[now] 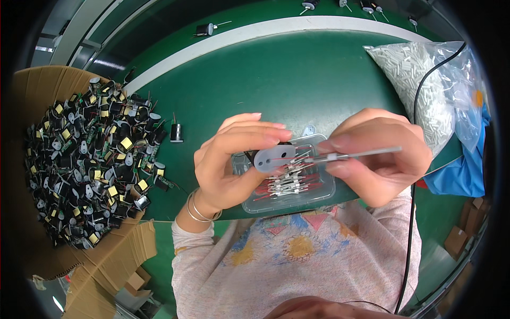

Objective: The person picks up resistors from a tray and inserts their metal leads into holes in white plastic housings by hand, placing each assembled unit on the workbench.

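My left hand (220,159) is closed round a small black part with a grey oval end cap (274,158). The cap shows several holes and faces right. Between thumb and fingertips, my right hand (380,159) pinches a thin metal pin (378,152) with a short white sleeve, lying nearly level. A thin red wire runs between the pin and the cap; whether it passes into a hole I cannot tell. Below both hands sits a clear plastic tub (324,198) with several white-sleeved metal pins (287,183) on red wires, partly hidden by my hands.
A large cardboard box (45,80) heaped with black parts (101,159) stands at left. One black part (177,133) stands on the green table (255,74). Far right are a bag of white tubes (425,90) and a hanging black cable (414,186). More parts lie beyond the white rail (276,24).
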Demonstrator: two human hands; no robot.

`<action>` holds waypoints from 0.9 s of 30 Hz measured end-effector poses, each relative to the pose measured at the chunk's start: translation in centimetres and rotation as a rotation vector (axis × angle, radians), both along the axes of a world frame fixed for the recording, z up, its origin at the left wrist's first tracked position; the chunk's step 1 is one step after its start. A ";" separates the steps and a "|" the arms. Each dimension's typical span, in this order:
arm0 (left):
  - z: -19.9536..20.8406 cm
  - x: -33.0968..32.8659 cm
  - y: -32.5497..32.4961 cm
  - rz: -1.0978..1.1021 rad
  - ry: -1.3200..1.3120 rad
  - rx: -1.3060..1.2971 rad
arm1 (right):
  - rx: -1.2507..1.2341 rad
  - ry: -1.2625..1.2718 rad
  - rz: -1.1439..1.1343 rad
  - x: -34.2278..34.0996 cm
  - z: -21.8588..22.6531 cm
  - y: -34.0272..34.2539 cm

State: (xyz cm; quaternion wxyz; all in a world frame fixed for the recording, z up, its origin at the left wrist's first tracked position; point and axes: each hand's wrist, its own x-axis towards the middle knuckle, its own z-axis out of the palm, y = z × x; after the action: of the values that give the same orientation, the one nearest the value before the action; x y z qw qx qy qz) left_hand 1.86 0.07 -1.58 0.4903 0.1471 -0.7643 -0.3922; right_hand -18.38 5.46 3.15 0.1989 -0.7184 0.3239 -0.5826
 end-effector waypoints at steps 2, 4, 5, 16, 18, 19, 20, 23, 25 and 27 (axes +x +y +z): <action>0.0 -0.1 0.0 0.007 -0.012 -0.018 | 0.003 0.032 -0.002 0.0 0.0 -0.1; 0.1 0.0 0.0 0.026 -0.041 -0.041 | -0.012 0.036 -0.020 0.0 -0.1 -0.1; 0.0 0.0 0.0 0.022 -0.042 -0.040 | -0.020 0.032 -0.029 0.0 -0.1 -0.1; 0.0 0.0 0.1 0.174 -0.083 -0.125 | -0.243 0.157 -0.126 1.3 -0.6 1.3; 0.0 0.1 0.1 0.185 -0.093 -0.136 | -0.170 0.138 -0.219 1.8 -0.5 1.6; 0.0 0.2 0.1 0.199 -0.101 -0.147 | -0.147 0.130 -0.247 1.8 -0.6 1.6; 0.1 0.2 0.1 0.202 -0.104 -0.149 | -0.209 0.186 -0.207 1.4 -0.9 1.3; 0.2 0.2 0.1 0.208 -0.108 -0.162 | -0.285 0.269 -0.166 1.0 -1.0 1.1; 0.2 0.1 0.2 0.218 -0.111 -0.168 | -0.299 0.291 -0.159 0.9 -1.1 0.9; 0.2 0.1 0.2 0.226 -0.108 -0.170 | -0.338 0.290 -0.145 0.9 -1.3 0.6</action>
State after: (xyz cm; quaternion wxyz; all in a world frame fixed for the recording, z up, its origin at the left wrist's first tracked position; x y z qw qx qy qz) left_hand 1.94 0.30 -1.37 0.5002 0.2111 -0.7985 -0.2599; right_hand -17.50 6.07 1.83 -0.0151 -0.7926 0.2976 -0.5320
